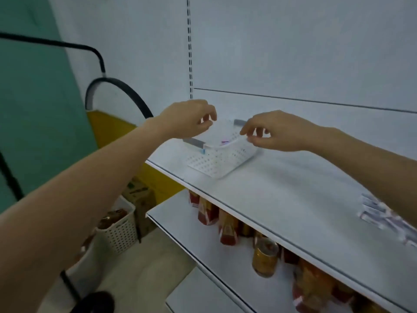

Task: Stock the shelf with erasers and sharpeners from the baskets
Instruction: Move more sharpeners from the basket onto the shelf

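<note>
Left hand (187, 119) and right hand (279, 132) curled at my basket (216, 161) on the shelf (282, 188), can't tell if either grip's clamped. Next I'd guess: reach in, unload.

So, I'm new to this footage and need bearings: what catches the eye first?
Two bare arms reach to a white perforated basket at the left end of the upper shelf, left hand and right hand with curled fingers at its rim; whether they grip is unclear. Below, jars and red packets crowd the lower shelf.
</note>
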The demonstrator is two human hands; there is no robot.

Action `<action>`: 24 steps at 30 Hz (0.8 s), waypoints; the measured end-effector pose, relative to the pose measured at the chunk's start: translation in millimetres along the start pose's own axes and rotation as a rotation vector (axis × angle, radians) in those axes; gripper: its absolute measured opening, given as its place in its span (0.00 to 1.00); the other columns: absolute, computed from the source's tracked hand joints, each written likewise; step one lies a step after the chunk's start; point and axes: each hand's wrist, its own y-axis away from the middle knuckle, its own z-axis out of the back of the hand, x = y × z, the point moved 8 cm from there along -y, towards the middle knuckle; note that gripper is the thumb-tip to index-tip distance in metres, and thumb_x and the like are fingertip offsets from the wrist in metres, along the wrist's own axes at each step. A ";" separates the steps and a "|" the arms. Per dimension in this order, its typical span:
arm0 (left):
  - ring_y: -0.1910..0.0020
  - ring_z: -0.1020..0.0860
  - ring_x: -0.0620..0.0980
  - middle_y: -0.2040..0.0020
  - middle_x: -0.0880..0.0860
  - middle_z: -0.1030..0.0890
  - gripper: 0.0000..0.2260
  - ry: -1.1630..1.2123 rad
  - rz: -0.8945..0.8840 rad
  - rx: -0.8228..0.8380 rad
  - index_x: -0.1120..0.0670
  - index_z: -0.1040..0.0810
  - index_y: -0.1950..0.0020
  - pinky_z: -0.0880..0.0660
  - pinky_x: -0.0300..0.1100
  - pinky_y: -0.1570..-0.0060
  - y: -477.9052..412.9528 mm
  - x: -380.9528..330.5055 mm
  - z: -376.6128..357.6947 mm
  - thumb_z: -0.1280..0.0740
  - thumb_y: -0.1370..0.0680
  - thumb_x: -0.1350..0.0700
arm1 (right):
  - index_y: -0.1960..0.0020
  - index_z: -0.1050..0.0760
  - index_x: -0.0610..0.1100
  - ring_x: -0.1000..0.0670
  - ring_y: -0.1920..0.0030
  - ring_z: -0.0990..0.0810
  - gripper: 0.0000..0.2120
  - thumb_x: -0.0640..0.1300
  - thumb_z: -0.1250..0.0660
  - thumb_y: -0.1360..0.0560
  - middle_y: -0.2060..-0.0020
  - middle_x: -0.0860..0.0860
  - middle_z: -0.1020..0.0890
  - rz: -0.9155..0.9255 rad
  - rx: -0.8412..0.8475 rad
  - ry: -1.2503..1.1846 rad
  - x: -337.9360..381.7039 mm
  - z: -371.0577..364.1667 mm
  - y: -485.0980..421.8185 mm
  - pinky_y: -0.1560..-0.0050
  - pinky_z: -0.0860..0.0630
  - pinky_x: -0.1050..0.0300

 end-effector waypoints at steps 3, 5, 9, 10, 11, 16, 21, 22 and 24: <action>0.52 0.25 0.49 0.47 0.51 0.24 0.10 0.036 0.028 0.028 0.52 0.26 0.41 0.25 0.49 0.48 -18.8 31.9 -8.1 0.41 0.21 0.54 | 0.44 0.25 0.50 0.53 0.55 0.24 0.11 0.46 0.38 0.25 0.54 0.57 0.24 0.001 0.006 -0.021 -11.7 -4.0 -48.7 0.49 0.26 0.52; 0.52 0.25 0.49 0.46 0.52 0.24 0.11 0.073 0.041 0.059 0.53 0.27 0.39 0.26 0.46 0.47 -29.6 46.5 -22.1 0.40 0.21 0.55 | 0.43 0.25 0.50 0.53 0.54 0.24 0.11 0.46 0.37 0.25 0.54 0.57 0.25 -0.013 0.047 -0.016 -23.7 -15.4 -76.0 0.48 0.26 0.53; 0.54 0.27 0.46 0.46 0.50 0.26 0.13 0.128 0.010 0.128 0.53 0.28 0.38 0.30 0.38 0.51 -52.0 65.7 -53.5 0.38 0.22 0.56 | 0.41 0.26 0.50 0.54 0.54 0.25 0.12 0.47 0.36 0.25 0.53 0.57 0.26 -0.039 0.160 0.021 -42.7 -46.9 -117.5 0.49 0.26 0.57; 0.54 0.27 0.46 0.46 0.50 0.26 0.13 0.137 -0.006 0.153 0.53 0.28 0.37 0.31 0.37 0.51 -58.0 67.7 -61.2 0.37 0.22 0.57 | 0.41 0.27 0.51 0.54 0.54 0.25 0.12 0.47 0.36 0.25 0.52 0.57 0.26 -0.050 0.194 0.026 -46.6 -55.2 -124.1 0.51 0.27 0.59; 0.54 0.27 0.46 0.45 0.50 0.26 0.13 0.145 -0.023 0.176 0.53 0.28 0.37 0.31 0.37 0.51 -64.7 69.2 -68.2 0.37 0.22 0.57 | 0.41 0.27 0.51 0.55 0.54 0.25 0.13 0.48 0.36 0.25 0.52 0.57 0.27 -0.060 0.229 0.036 -51.0 -63.1 -130.0 0.52 0.28 0.60; 0.48 0.25 0.48 0.43 0.53 0.25 0.14 0.206 -0.157 0.270 0.55 0.28 0.37 0.29 0.38 0.47 -102.3 69.1 -106.8 0.37 0.23 0.60 | 0.40 0.27 0.49 0.55 0.53 0.26 0.14 0.47 0.35 0.25 0.49 0.54 0.24 -0.185 0.380 0.091 -82.5 -96.3 -144.1 0.51 0.30 0.63; 0.46 0.26 0.48 0.42 0.54 0.25 0.15 0.219 -0.371 0.304 0.57 0.28 0.37 0.32 0.35 0.50 -139.0 54.3 -131.0 0.37 0.23 0.62 | 0.41 0.25 0.47 0.55 0.54 0.26 0.13 0.46 0.35 0.25 0.46 0.51 0.22 -0.389 0.369 0.032 -111.1 -108.8 -142.0 0.52 0.32 0.64; 0.46 0.26 0.49 0.42 0.54 0.25 0.15 0.219 -0.415 0.309 0.57 0.28 0.37 0.32 0.35 0.50 -146.5 51.2 -134.2 0.37 0.23 0.62 | 0.41 0.25 0.47 0.53 0.53 0.25 0.13 0.46 0.35 0.25 0.46 0.50 0.21 -0.441 0.357 0.023 -116.0 -110.0 -141.0 0.51 0.31 0.63; 0.46 0.26 0.49 0.41 0.54 0.25 0.16 0.188 -0.485 0.343 0.56 0.28 0.37 0.33 0.35 0.51 -161.5 48.0 -145.2 0.36 0.24 0.62 | 0.40 0.25 0.45 0.50 0.50 0.24 0.13 0.43 0.36 0.25 0.45 0.48 0.21 -0.535 0.317 0.009 -123.9 -111.2 -139.4 0.49 0.31 0.62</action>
